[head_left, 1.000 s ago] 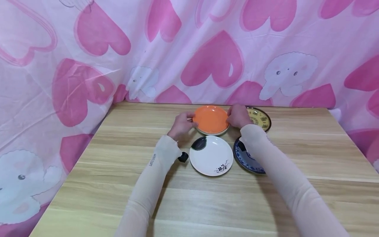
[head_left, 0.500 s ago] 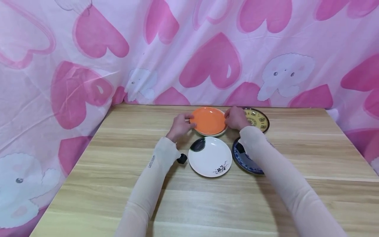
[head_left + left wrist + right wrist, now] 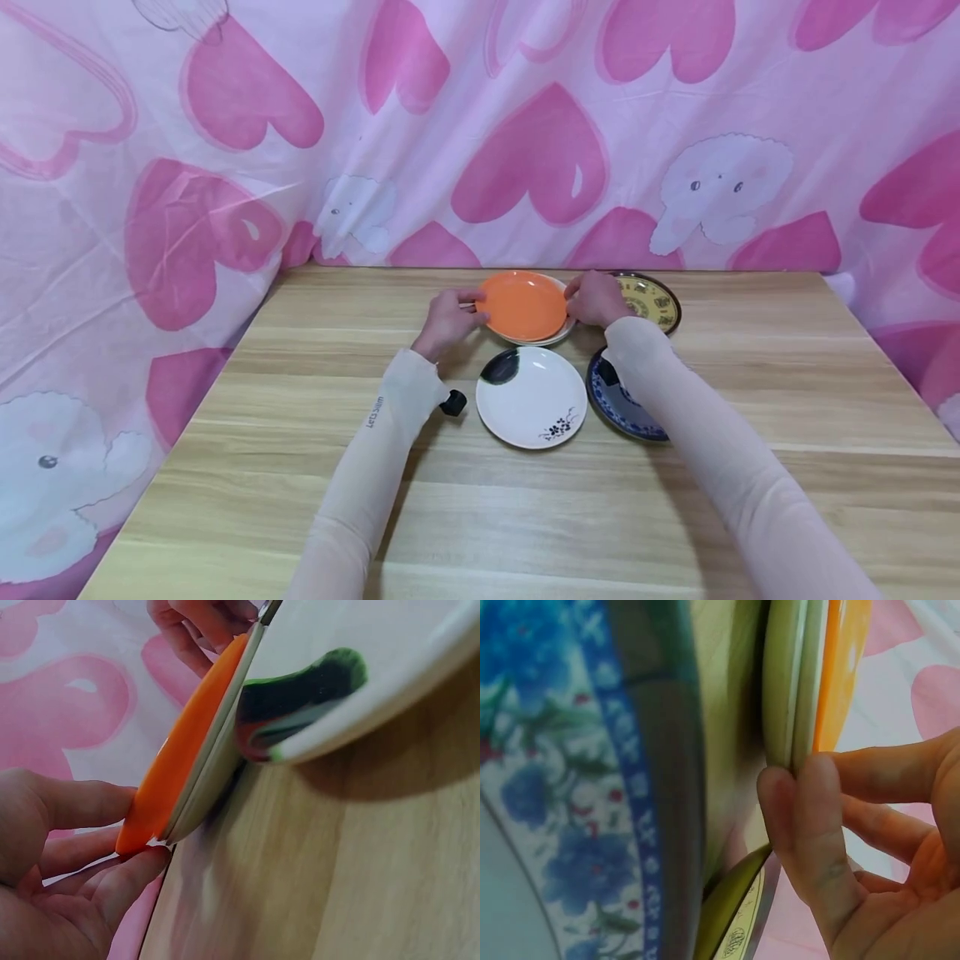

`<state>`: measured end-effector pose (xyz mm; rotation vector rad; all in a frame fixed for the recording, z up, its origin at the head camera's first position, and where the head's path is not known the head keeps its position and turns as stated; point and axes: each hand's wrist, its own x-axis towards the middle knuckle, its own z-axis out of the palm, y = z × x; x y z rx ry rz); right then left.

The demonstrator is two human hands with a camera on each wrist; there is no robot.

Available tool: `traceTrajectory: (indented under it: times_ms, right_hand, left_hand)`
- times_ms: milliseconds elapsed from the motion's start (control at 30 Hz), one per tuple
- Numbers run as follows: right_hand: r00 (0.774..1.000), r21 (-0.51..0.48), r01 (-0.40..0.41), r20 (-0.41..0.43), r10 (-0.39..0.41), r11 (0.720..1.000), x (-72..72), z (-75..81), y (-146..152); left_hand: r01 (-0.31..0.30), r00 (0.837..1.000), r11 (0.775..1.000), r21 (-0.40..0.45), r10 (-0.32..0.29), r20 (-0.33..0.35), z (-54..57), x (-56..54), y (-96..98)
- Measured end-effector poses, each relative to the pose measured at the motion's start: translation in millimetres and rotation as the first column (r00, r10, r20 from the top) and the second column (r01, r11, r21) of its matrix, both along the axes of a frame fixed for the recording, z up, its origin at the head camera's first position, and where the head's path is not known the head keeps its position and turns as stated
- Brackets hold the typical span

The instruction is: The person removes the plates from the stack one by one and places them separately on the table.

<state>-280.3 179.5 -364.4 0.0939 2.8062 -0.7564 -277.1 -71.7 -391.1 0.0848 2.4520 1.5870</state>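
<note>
An orange plate (image 3: 522, 307) lies at the back of the table on top of pale plates (image 3: 558, 335), shifted left so their right rims show. My left hand (image 3: 447, 322) pinches its left rim, thumb below and fingers above in the left wrist view, where the orange edge (image 3: 184, 750) stands slightly apart from the pale rims. At the opposite side, my right hand (image 3: 596, 297) holds the orange rim between thumb and fingers; in the right wrist view the thumb also lies against the pale rims (image 3: 787, 690). The pale plates' undersides are hidden in the head view.
A white plate (image 3: 531, 408) with a dark patch and small flowers sits in front of the stack. To its right a blue-patterned plate (image 3: 622, 414) is partly under my right sleeve. A yellow plate (image 3: 655, 305) with a dark rim lies behind my right hand. Heart-printed cloth (image 3: 528, 158) borders the table.
The orange plate has moved left over the pale plates, uncovering more of their right rims. Both hands have gone left with it; the view has shifted slightly.
</note>
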Motion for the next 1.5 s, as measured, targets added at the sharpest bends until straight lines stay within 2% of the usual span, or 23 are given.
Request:
traceTrajectory:
  times_ms: [133,433,667,933,1267,1500]
  right_hand:
    - [0.999,-0.007,0.019,0.030,-0.019,1.000,0.0,-0.4,-1]
    - [0.999,0.079,-0.045,0.015,0.044,0.996,-3.2,-2.9,0]
    - [0.999,0.052,-0.030,0.036,0.029,0.998,-3.3,-1.9,0]
    - [0.999,0.059,-0.043,0.025,0.041,0.997,-4.3,-4.1,2]
    - [0.999,0.033,-0.043,0.029,0.042,0.999,-4.7,-5.5,2]
    - [0.999,0.026,-0.028,0.034,0.027,0.999,-5.7,-5.3,1]
  left_hand:
    - [-0.009,1.000,1.000,0.019,0.009,0.003,1.8,-1.2,-3.2]
    - [-0.034,0.999,0.996,0.083,0.032,0.015,-1.4,-3.0,-9.0]
    - [-0.039,0.999,0.991,0.127,0.034,0.041,-4.0,-5.5,-11.1]
    - [-0.045,0.997,0.986,0.162,0.034,0.069,-6.8,-5.3,-11.6]
    - [-0.066,0.997,0.977,0.205,0.055,0.060,-8.4,-2.8,-14.9]
    - [-0.102,0.994,0.968,0.229,0.094,0.047,-4.6,-1.6,-20.1]
